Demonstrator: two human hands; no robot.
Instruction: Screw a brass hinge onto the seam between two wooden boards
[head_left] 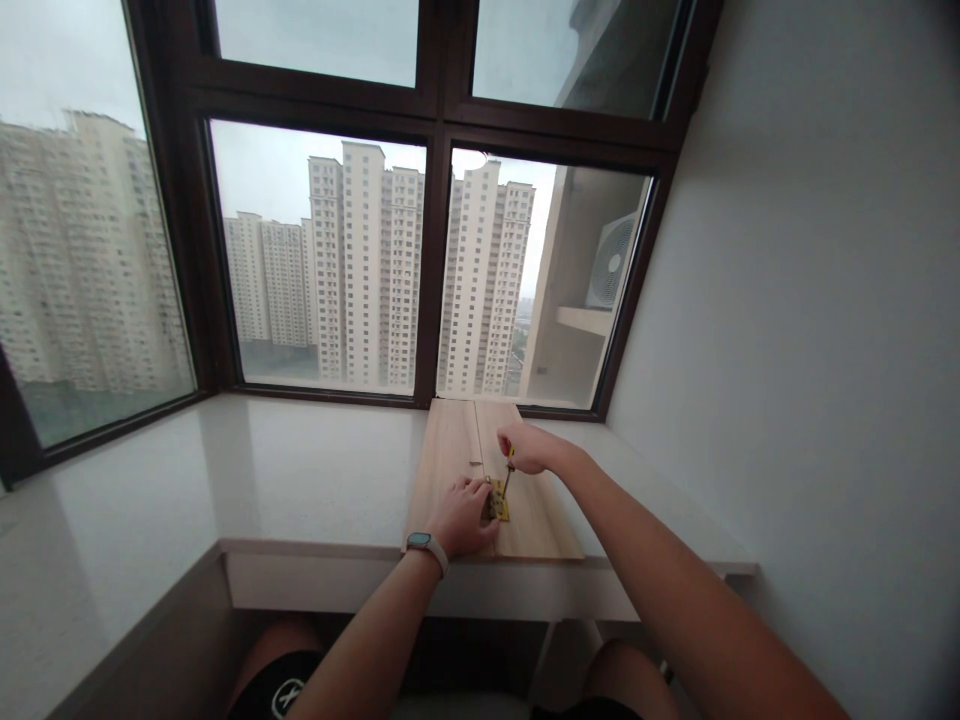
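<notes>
Two pale wooden boards [446,440] lie side by side on the white ledge, with a narrow seam between them. A brass-coloured hinge [501,508] lies across the seam near the front. My left hand [463,515], wearing a wristband, rests on the boards with thumb and fingertips around the left part of the hinge, holding it. My right hand [529,447] is closed round the yellow handle of a screwdriver [508,478]. Its shaft slants down and the tip meets the right side of the hinge. Any screw under the tip is too small to make out.
The white ledge [300,470] spreads out on both sides of the boards, its front edge just before me. Behind stands a brown-framed window [431,250]; the boards' far end reaches it. A wall [810,300] closes off the right. My knees are below the ledge.
</notes>
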